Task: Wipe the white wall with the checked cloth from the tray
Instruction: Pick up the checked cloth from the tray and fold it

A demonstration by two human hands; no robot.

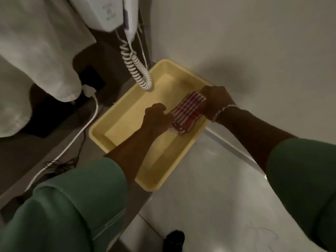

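A folded red-and-white checked cloth [187,111] lies in the right part of a yellow tray [118,131]. My right hand [216,100] rests on the cloth's far right end, fingers curled onto it. My left hand [156,117] touches the cloth's left edge with its fingers closed. The white wall [254,42] rises behind and to the right of the tray. Both arms wear green sleeves.
A white wall-mounted handset with a coiled cord [136,70] hangs over the tray's far corner. A pale cloth [36,51] hangs at left. A white cable [72,140] and thin dark wires run along the floor. The tray sits on a grey ledge [209,170].
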